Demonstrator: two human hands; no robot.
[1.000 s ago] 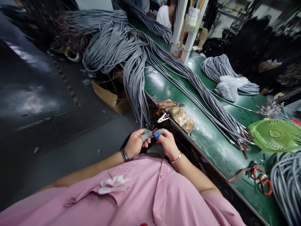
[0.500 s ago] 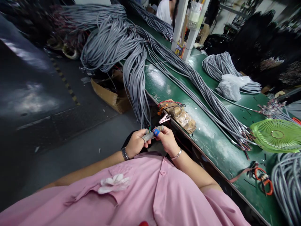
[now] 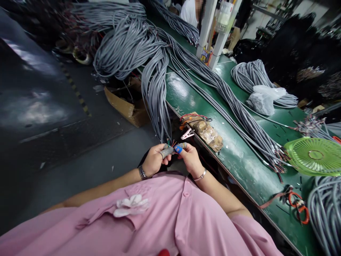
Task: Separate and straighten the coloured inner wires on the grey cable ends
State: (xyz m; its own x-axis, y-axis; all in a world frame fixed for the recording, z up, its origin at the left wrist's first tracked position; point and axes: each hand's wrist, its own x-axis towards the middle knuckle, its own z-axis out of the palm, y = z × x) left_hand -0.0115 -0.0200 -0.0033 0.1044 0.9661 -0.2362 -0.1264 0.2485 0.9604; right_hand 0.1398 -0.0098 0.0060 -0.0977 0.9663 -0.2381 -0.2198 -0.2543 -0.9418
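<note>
My left hand (image 3: 155, 159) and my right hand (image 3: 189, 159) meet in front of my shirt, both with closed fingers. Grey tape covers fingertips on each hand, and a blue wrap is on my right thumb. Thin coloured wires (image 3: 173, 143), green and red-orange, stick up between the fingertips; they look like the end of a grey cable. My left hand pinches these wires, and my right fingertips press at them from the other side. Just beyond the hands, a bundle of grey cables (image 3: 157, 92) hangs over the table edge.
On the green table (image 3: 183, 89) lie long grey cables (image 3: 226, 92), a taped block (image 3: 206, 131) with a pink clip (image 3: 187, 134), a green fan (image 3: 315, 156) and orange-handled scissors (image 3: 298, 206). A cardboard box (image 3: 128, 106) stands on the floor. Another person (image 3: 189, 12) sits at the back.
Red-orange wires now stand fanned out beside the green one between my fingertips; earlier mostly the green showed. Both hands stay together, and the view has shifted slightly.
</note>
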